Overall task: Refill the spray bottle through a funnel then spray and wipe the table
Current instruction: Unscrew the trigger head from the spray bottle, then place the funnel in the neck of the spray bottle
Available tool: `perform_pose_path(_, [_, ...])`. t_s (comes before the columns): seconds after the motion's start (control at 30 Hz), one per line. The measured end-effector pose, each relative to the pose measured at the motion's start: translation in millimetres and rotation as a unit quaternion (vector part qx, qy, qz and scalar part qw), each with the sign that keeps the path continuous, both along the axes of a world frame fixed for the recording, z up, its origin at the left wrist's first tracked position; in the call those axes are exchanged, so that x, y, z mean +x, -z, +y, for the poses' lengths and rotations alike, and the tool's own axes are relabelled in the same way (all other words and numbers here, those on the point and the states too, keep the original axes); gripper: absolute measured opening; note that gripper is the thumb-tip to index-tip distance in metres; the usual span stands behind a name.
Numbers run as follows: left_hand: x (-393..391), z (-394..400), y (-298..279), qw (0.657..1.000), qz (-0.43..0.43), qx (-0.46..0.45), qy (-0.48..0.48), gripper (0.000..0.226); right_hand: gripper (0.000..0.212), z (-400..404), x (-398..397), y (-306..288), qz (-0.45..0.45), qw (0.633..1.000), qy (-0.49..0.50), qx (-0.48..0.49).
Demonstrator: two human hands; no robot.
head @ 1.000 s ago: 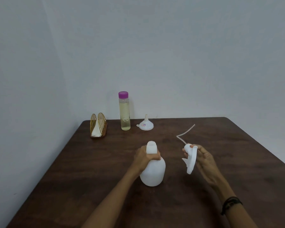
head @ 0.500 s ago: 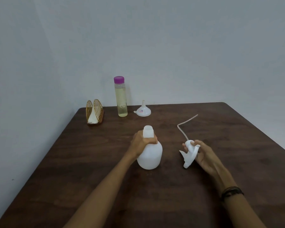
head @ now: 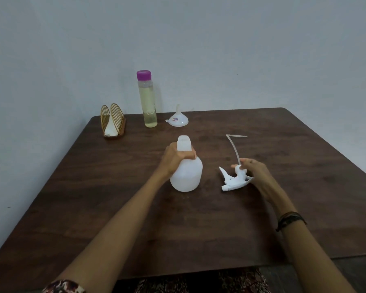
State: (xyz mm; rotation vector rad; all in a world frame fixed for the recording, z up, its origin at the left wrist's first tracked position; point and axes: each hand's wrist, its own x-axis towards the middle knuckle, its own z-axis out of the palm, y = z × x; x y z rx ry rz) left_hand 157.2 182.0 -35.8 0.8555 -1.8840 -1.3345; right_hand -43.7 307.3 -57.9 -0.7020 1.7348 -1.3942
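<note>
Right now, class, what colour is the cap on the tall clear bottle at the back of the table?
Purple cap, clearest in the head view.

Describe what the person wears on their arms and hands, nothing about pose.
Both forearms are bare and neither the left hand nor the right hand wears a glove or a ring that can be made out. The right wrist carries a stack of thin dark cord bracelets. At the lower left edge, a patterned sleeve in red, white and dark tones covers the left upper arm.

Gold wire napkin holder (head: 112, 121), perhaps with napkins, at table's far-left corner.
</note>
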Motion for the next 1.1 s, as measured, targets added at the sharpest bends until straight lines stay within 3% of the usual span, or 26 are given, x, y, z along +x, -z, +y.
perform_pose_path(0.13, [0,1,-1,1.0,-0.006,-0.003,0.002,0.012,0.022,2,-2,7,0.06,0.998,-0.011,-0.011])
perform_pose_path(0.23, [0,2,-1,1.0,-0.008,-0.007,0.0,0.012,0.022,-1,-2,7,0.168,0.985,-0.02,0.033])
perform_pose_path(0.47, [1,3,-2,1.0,-0.021,-0.001,-0.001,0.006,0.057,-12,-8,16,0.347,0.927,-0.051,0.131])
perform_pose_path(0.53, [1,2,-1,1.0,-0.028,-0.001,0.006,0.012,0.059,-16,-6,11,0.391,0.913,-0.034,0.116])
perform_pose_path(0.6, [1,1,-1,1.0,-0.023,0.0,0.016,0.005,0.046,-24,3,-1,0.421,0.905,-0.022,0.055])
perform_pose_path(0.73, [3,-7,0,0.999,0.0,-0.007,0.042,0.011,0.029,-54,28,-24,0.403,0.911,-0.07,-0.047])
perform_pose_path(0.93, [4,-13,5,0.998,0.012,-0.004,0.059,0.014,0.021,-140,41,-36,0.375,0.916,-0.117,-0.083])
perform_pose_path(1.0, [5,-14,2,0.998,0.0,0.008,0.065,0.024,0.021,-172,39,-39,0.357,0.924,-0.118,-0.072])
perform_pose_path(1.1, [14,-23,-1,0.984,-0.098,0.016,0.15,0.058,0.022,-214,35,-41,0.334,0.932,-0.122,-0.067])
